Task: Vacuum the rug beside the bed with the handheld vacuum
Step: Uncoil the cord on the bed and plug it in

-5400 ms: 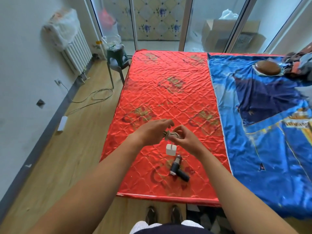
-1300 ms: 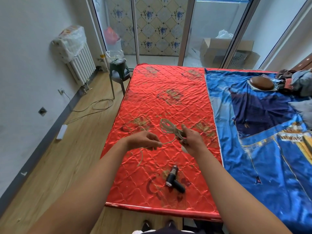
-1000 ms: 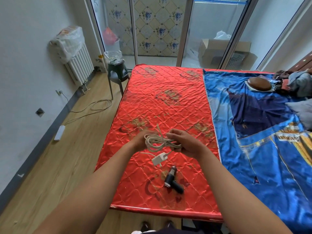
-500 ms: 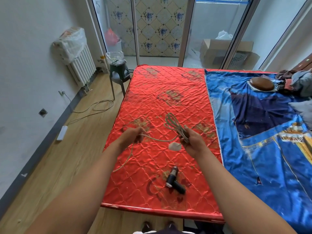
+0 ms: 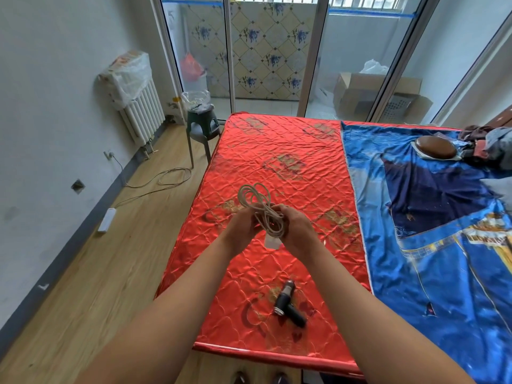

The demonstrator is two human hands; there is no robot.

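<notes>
A small black handheld vacuum [image 5: 288, 303] lies on the red quilted mattress [image 5: 277, 151] near its front edge, untouched. Above the mattress, my left hand [image 5: 242, 228] and my right hand [image 5: 296, 231] are close together, both closed on a coiled whitish charging cable [image 5: 256, 200]. Loops of the cable stick up above my fingers. Its white plug block [image 5: 272, 241] hangs below, between my hands. No rug is in view.
A blue sheet [image 5: 432, 217] covers the bed's right side. The wooden floor [image 5: 91, 273] runs along the left, with a white power strip [image 5: 106, 219] and loose cord. A grey stool [image 5: 202, 128] stands at the mattress's far left corner, a radiator [image 5: 141, 112] by the wall.
My left hand, stretched out to the left with a length of cable half a second ago, has come back to my right hand. The cable is gathered into a bundle of loops again.
</notes>
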